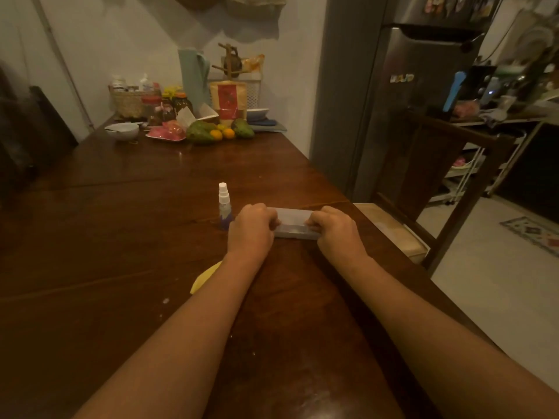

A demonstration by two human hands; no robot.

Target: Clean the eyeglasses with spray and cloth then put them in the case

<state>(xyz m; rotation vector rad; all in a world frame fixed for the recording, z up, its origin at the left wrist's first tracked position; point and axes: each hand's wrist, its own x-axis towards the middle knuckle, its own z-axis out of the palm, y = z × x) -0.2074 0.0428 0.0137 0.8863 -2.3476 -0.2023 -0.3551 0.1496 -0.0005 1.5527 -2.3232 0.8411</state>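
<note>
Head view, straight down a dark wooden table (121, 207). Surroundings first. Far off at eleven o'clock, hard against the wall, quite a crowd: woven basket (128, 101) full of bottles, white bowl (122, 130), pink plate (168, 131), green and orange fruit (211, 131), a red-labelled bag (228, 99) upright behind, a pale green jug (192, 80) taller still. Up at one o'clock, a steel fridge (408, 101). Out at two o'clock, off the table's edge, a dark wooden chair (438, 164). All of that well apart from the action.

Closer in now. Spray bottle (224, 204) upright at ten o'clock of the left hand (252, 228), just beside the knuckles, white nozzle on top; touching or not, hard to say. Yellow cloth (204, 278) down at seven o'clock of that same hand, flat on the wood, partly hidden under the left forearm.

And the centre of it all: a translucent case (295, 222), flat on the table, lying crosswise. Left hand curled over its nine o'clock end, right hand (335, 229) curled over its three o'clock end, fingers bent round the edges, gripping from both sides. Only the middle stretch bare between the two sets of knuckles, both ends covered by the hands themselves. Whether the eyeglasses lie inside: cannot tell through the frosted plastic.
</note>
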